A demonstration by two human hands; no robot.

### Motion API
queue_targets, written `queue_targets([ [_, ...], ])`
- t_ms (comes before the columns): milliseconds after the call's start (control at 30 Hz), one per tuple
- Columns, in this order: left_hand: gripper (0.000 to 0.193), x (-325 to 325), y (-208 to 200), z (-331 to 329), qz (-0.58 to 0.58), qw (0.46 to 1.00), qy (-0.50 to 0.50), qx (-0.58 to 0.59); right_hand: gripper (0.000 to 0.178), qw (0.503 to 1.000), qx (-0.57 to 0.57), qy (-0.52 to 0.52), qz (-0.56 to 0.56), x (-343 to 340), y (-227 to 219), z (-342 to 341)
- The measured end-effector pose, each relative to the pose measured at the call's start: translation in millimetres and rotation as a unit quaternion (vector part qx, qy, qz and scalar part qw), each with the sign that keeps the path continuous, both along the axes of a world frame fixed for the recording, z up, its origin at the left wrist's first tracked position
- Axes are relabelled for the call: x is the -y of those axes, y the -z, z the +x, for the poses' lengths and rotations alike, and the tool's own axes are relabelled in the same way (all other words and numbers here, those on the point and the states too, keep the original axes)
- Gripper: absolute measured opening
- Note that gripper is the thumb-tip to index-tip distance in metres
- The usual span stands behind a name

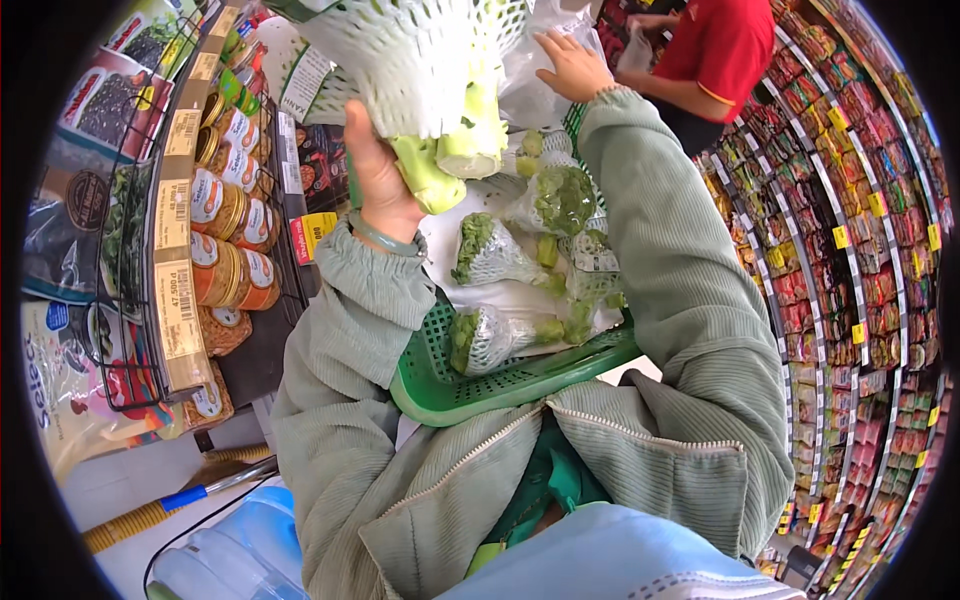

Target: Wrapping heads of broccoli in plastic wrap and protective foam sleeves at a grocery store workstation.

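Note:
My left hand (pixel 378 175) is raised at the upper middle, its thumb up along a bundle of broccoli (pixel 470 150) in white foam netting. Thick, cut pale-green stems point down toward me; its fingers are mostly hidden behind the bundle. To the right, my right hand (pixel 578 68) has its fingers stretched apart against a crumpled translucent plastic bag (pixel 540 100). Below both hands stands a green plastic basket (pixel 520 385) with a white lining. Inside lie several netted broccoli heads (pixel 490 250), some turned sideways.
Shelves on the left hold jars with orange lids (pixel 235 270) and black wire racks of packets (pixel 90 190). A person in a red shirt (pixel 725 50) stands at the upper right, beside long shelves of small packets (pixel 850 250). Blue-tinted plastic bottles (pixel 235 545) lie at the lower left.

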State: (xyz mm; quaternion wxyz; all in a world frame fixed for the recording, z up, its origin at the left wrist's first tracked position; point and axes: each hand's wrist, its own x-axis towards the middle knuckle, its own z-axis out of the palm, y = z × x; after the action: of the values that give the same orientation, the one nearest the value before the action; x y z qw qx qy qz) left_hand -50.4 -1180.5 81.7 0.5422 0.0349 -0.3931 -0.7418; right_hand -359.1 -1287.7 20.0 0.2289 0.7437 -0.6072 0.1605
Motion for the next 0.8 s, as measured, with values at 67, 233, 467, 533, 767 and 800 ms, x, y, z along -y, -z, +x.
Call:
queue_targets([
  [67,0.084,0,5,1,0.000,1.000,-0.001,0.004,0.059,0.997,0.035,-0.056,0.024,-18,-1,13],
  [233,0.076,-1,3,-5,0.023,0.999,-0.017,-0.032,0.086,0.943,0.125,-0.137,0.278,-112,-16,55],
  [467,0.077,13,14,-1,0.027,0.999,0.010,-0.038,0.100,0.907,0.185,-0.209,0.315,-152,26,43],
  [533,0.081,23,25,2,0.034,0.999,-0.016,-0.022,0.091,0.936,0.074,-0.158,0.306,-161,16,65],
  [767,0.086,42,32,15,0.023,0.994,0.105,-0.025,0.074,0.967,-0.034,-0.212,0.138,-188,-88,80],
  [800,0.087,51,36,21,0.004,0.978,0.196,-0.074,0.072,0.955,-0.053,-0.257,0.142,-194,-108,81],
])
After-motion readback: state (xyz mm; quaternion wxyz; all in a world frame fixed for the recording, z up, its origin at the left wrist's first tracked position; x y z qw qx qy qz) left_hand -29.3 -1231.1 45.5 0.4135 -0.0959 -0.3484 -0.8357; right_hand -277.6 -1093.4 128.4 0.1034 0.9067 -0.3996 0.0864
